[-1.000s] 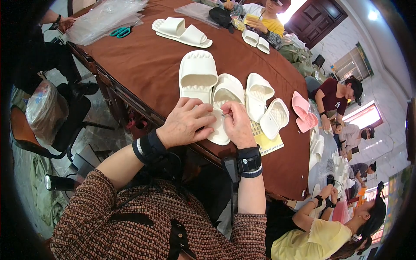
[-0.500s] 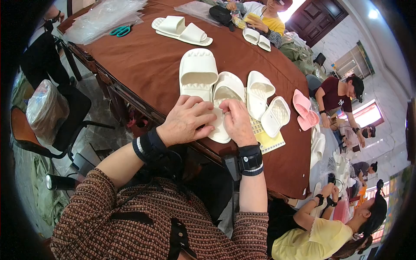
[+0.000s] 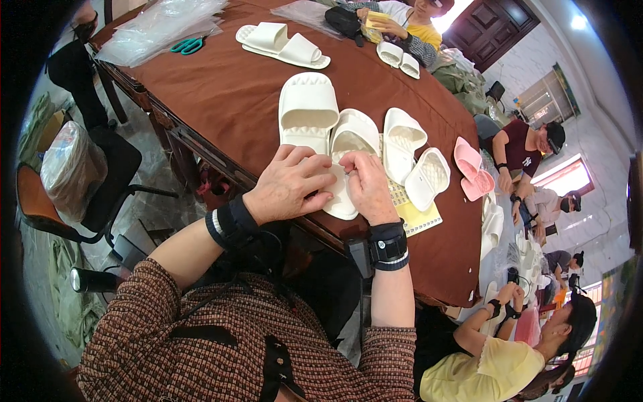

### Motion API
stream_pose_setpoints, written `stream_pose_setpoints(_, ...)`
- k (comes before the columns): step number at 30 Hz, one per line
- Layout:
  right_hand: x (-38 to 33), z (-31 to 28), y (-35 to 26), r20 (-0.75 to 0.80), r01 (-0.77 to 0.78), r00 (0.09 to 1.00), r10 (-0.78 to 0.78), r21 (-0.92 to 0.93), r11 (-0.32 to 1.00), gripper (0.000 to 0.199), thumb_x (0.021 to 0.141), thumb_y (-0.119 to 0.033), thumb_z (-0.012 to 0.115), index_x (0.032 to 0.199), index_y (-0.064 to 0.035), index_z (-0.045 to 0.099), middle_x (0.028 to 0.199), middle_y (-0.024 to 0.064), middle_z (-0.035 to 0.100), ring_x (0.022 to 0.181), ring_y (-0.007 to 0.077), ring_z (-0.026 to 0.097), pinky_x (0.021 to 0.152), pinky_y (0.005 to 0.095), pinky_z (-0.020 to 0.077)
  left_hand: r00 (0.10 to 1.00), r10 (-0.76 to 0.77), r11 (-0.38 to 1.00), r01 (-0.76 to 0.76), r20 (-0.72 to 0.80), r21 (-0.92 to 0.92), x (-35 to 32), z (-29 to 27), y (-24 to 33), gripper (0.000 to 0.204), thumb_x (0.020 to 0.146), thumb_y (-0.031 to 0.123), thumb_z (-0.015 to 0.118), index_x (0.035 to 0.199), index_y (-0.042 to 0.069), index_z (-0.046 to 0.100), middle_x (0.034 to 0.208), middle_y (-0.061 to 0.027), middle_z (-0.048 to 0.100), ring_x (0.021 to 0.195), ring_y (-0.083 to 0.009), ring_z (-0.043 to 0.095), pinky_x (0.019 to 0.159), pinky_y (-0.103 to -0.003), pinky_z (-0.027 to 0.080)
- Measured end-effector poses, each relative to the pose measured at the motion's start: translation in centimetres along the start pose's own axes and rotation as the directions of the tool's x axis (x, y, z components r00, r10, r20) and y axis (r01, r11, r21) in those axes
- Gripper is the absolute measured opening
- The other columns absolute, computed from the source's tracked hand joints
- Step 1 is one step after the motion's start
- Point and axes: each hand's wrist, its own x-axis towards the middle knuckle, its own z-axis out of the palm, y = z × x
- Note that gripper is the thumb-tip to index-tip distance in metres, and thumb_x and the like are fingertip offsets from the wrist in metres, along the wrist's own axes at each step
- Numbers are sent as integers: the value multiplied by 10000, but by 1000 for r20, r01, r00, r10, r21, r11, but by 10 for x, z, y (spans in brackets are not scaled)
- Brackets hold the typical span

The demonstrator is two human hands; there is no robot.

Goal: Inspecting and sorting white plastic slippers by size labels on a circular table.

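My left hand [image 3: 293,184] and my right hand [image 3: 366,186] both grip a white slipper [image 3: 348,144] lying at the near edge of a table covered in brown cloth [image 3: 221,94]. The fingertips of both hands meet over its heel end, hiding that part. Another white slipper [image 3: 307,107] lies just to its left. Two more white slippers [image 3: 400,139] [image 3: 429,177] lie to the right, on a yellow sheet [image 3: 415,213]. Both wrists wear black bands.
A white pair of slippers [image 3: 281,43] lies farther up the table, beside clear plastic bags [image 3: 157,27] and green scissors [image 3: 189,45]. Pink slippers [image 3: 471,167] sit at the right edge. Other people sit around the table. A chair with a bag [image 3: 70,174] stands at left.
My hands stay on the same white slipper; the fingers have shifted slightly at its heel end. Nothing else on the table has moved.
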Motion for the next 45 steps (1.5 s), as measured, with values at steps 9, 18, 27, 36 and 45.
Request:
stream_pose_setpoints(9, 1, -1, 2, 11, 0, 1000, 0, -6, 1000, 249, 784, 61, 469, 976, -42, 589, 885, 107, 603, 901, 301, 548, 836, 409, 440, 1000, 2, 1000, -2, 9, -3, 0, 2, -1, 294, 755, 265, 718, 1032, 167, 705, 1164, -12, 616, 1082, -245, 546, 936, -407, 401)
stream_pose_setpoints(18, -1, 1, 2, -46, -33, 998, 36, 63, 997, 253, 789, 61, 474, 990, -36, 592, 887, 116, 609, 897, 310, 554, 839, 419, 446, 1000, 1, 1000, -1, 14, 7, -1, 2, -2, 298, 754, 268, 718, 1033, 166, 700, 1168, -11, 614, 1085, -245, 543, 936, -408, 401)
stream_pose_setpoints(27, 1, -2, -2, -6, -1, 1000, 1, 10, 1000, 268, 777, 74, 464, 988, -28, 592, 887, 117, 615, 895, 309, 555, 827, 419, 444, 1000, 2, 1000, -2, 11, -1, 0, 1, -1, 298, 753, 261, 714, 1034, 162, 700, 1168, -9, 615, 1086, -244, 542, 934, -406, 400)
stream_pose_setpoints(36, -1, 0, 3, -32, -7, 999, 8, 39, 999, 272, 794, 75, 474, 1016, -23, 595, 893, 116, 615, 909, 302, 556, 840, 405, 455, 1000, -1, 1000, 1, 6, -8, -1, 2, -1, 307, 749, 261, 714, 1039, 161, 700, 1164, -14, 616, 1082, -243, 546, 932, -406, 400)
stream_pose_setpoints(45, -6, 1, 6, 7, -181, 983, 183, 171, 968, 211, 874, 44, 559, 1074, -13, 588, 958, 105, 566, 892, 187, 593, 830, 293, 501, 1000, 3, 1000, -3, -6, -5, -1, 1, -1, 303, 752, 263, 713, 1037, 159, 691, 1162, -20, 613, 1082, -247, 544, 933, -404, 396)
